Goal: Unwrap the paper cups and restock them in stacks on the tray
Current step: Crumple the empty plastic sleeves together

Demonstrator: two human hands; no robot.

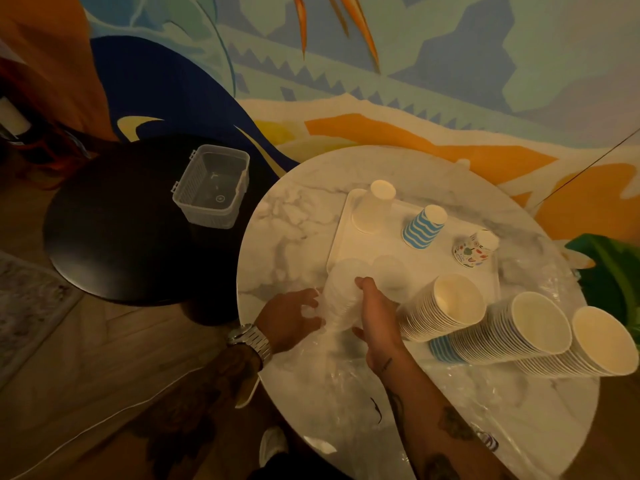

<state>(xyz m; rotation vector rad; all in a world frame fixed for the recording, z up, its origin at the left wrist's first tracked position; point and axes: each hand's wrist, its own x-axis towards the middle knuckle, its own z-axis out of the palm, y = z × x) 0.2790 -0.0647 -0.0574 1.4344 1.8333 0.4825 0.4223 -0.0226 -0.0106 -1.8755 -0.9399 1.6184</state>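
Both of your hands close on one plastic-wrapped sleeve of cups (341,296) at the near edge of the tray (349,233). Your right hand (375,317) wraps the sleeve from above, fingers curled; your left hand (289,318) pinches the loose wrap at its near end. Tray holds three upside-down cups: white (374,207), blue-striped (424,226), patterned (474,249). Three unwrapped stacks (502,327) lie on their sides on the marble table (287,223), beside your right forearm.

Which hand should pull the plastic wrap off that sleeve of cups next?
Probably the left hand: it is at the loose plastic wrap, while the right hand grips the wrapped cup sleeve and can steady it.
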